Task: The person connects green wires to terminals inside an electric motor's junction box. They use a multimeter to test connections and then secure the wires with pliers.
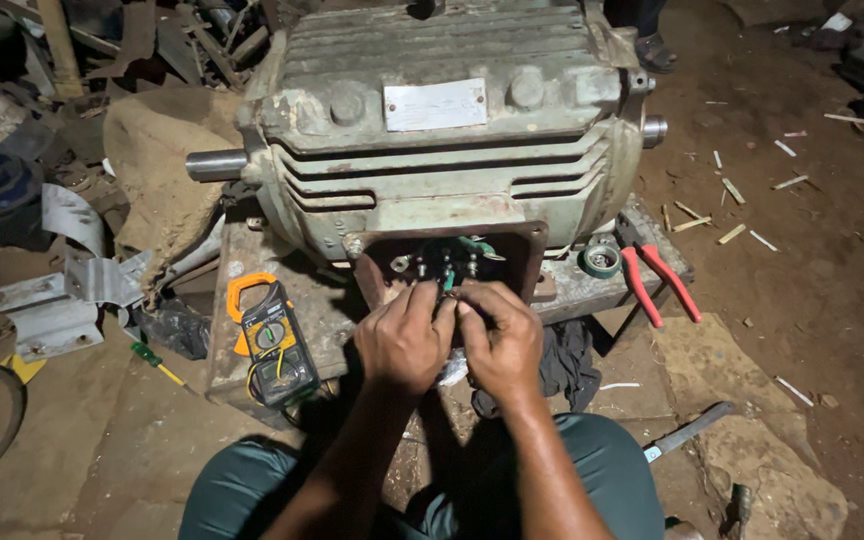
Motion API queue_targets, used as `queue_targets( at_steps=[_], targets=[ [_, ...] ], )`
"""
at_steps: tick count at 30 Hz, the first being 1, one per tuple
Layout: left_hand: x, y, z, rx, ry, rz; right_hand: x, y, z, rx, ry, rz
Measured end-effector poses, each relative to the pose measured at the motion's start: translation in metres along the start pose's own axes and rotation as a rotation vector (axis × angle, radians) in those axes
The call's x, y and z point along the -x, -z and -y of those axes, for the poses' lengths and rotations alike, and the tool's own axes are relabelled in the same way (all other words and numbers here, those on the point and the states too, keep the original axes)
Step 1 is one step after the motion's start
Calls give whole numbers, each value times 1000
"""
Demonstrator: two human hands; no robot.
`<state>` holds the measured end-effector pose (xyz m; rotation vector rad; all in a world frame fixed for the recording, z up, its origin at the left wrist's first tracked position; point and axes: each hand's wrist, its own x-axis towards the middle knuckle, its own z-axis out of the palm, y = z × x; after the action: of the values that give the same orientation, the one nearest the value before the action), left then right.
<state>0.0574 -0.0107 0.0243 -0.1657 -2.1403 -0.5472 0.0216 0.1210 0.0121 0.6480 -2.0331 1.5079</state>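
Note:
A large grey-green electric motor (442,130) with cooling ribs rests on a worn slab (242,350). Its terminal box (512,250) is open on the near side, showing studs and green wires (449,262). My left hand (404,340) and my right hand (500,338) are pressed together right at the lower edge of that box. Their fingers are curled around the green wire ends; exactly what each one pinches is hidden.
An orange clamp meter (272,345) lies left of my hands, red-handled pliers (657,280) and a tape roll (601,260) to the right. A green screwdriver (155,362), metal scraps (52,310) and a dark rag (570,362) lie around. Another person's foot (654,50) stands behind the motor.

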Motion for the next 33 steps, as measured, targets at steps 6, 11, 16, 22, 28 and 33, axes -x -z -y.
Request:
queue_targets(
  at_steps=[6, 11, 16, 22, 28, 33],
  targets=[
    [-7, 5, 0, -67, -44, 53, -2, 6, -9, -98, -39, 106],
    [-8, 5, 2, -107, -104, -19, -4, 7, -9, -100, -2, 133],
    [-6, 4, 6, -113, -87, -23, -3, 4, 1, 16, -57, 85],
    [-7, -4, 13, -11, -138, 14, -4, -7, 8, 83, 36, -21],
    [-2, -10, 2, 109, 258, 11, -1, -12, 9, 126, 10, -84],
    [-4, -20, 3, 219, 599, 39, -2, -11, 9, 173, 23, -111]
  ],
)
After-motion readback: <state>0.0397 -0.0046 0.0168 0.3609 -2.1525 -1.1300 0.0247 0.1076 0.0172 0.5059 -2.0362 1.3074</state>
